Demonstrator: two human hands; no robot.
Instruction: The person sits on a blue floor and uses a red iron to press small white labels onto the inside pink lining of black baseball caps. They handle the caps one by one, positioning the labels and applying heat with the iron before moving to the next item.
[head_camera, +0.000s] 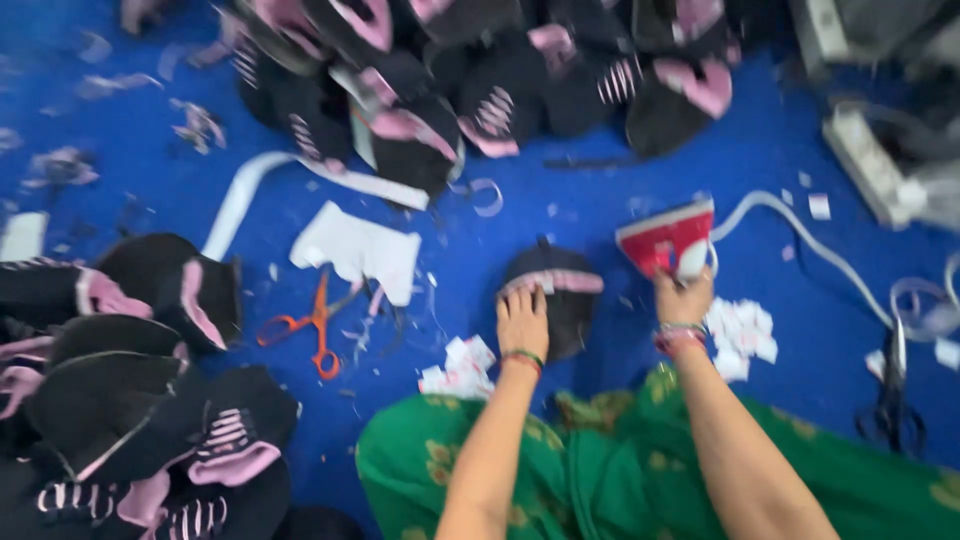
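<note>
Right, blurry head view, person sits on a blue floor (600, 210), green patterned cloth (620, 470) over the lap at bottom. Left hand (523, 322) lies flat, palm down, fingers spread, on a black shoe upper with a pink band (552, 283) lying on the floor just ahead of the lap; grip open, pressing not pinching. Right hand (683, 298) is closed around the handle end of a red-and-white iron (668, 238), which is tilted up on the floor just right of the shoe upper, near it but whether touching it is not clear from the blur. A white cord (800, 235) runs from the iron area off to the right toward a white power strip (868, 160). Both wrists carry bangles. Small white paper tags (742, 335) lie scattered just right of the right wrist, another clump of white scraps (460, 365) just left of the left wrist. Orange-handled scissors (315, 325) lie on the floor well left of the left hand, next to a white cut sheet (357, 248). A pile of black-and-pink uppers (480, 80) fills the top edge, a second pile (130, 400) sits at the lower left. Dark scissors (890, 400) lie at the far right.
</note>
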